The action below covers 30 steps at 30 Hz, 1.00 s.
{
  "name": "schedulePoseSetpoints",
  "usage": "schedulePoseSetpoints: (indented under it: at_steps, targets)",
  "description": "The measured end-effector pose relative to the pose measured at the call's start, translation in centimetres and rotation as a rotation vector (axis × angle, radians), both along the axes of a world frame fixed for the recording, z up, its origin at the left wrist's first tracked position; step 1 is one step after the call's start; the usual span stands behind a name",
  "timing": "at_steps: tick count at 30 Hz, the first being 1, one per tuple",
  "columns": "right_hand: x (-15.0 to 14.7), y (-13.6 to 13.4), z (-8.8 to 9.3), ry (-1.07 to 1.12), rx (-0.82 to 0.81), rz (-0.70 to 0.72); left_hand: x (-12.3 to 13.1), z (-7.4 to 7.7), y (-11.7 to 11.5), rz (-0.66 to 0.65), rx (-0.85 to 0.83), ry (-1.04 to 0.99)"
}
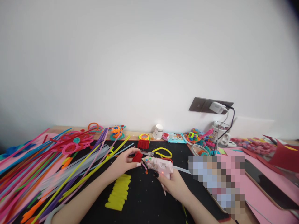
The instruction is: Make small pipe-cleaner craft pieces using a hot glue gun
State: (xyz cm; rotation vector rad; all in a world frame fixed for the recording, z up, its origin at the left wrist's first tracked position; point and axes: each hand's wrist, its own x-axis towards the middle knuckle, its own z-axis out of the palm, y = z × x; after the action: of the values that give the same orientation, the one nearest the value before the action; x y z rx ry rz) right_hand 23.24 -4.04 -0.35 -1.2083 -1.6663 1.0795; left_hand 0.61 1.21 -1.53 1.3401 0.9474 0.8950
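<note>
Between the fingertips of my left hand [130, 160] is a small red fuzzy piece [137, 156]. My right hand [170, 183] is wrapped around a white hot glue gun [161, 165], whose nozzle points left at the red piece; I cannot tell whether they touch. A clear glue stick [181, 169] sticks out of the gun's back, and a small red light glows on its body. Just beyond the hands lie yellow-handled scissors [162, 152] and a red fuzzy piece with a yellow and green top [143, 141]. A yellow panel of joined pipe cleaners [118, 192] lies nearer me on the black mat [140, 208].
Many loose pipe cleaners [58, 174] cover the left side, with a pink looped flower [74, 140] among them. Along the wall stand a paper cup [158, 132] and a mug [220, 132]. Chargers hang from a wall socket [202, 105]. A dark phone [268, 183] lies at right.
</note>
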Motion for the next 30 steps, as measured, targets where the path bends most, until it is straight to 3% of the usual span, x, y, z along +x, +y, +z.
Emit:
schedulePoseSetpoints:
  at_steps: [8, 12, 20, 30]
  targets:
    - [-0.28, 0.02, -0.02, -0.205, 0.073, 0.044, 0.12, -0.20, -0.27, -0.127, -0.008, -0.086]
    - [-0.33, 0.05, 0.04, -0.162, 0.055, 0.039, -0.03, -0.25, -0.23, -0.172, -0.057, -0.122]
    - [-0.30, -0.07, 0.07, -0.047, -0.006, 0.028, -0.51, 0.26, 0.07, -0.123, -0.037, -0.041]
    - [-0.29, -0.42, 0.35, -0.102, -0.019, 0.032, -0.48, 0.24, -0.01, -0.077, 0.023, -0.013]
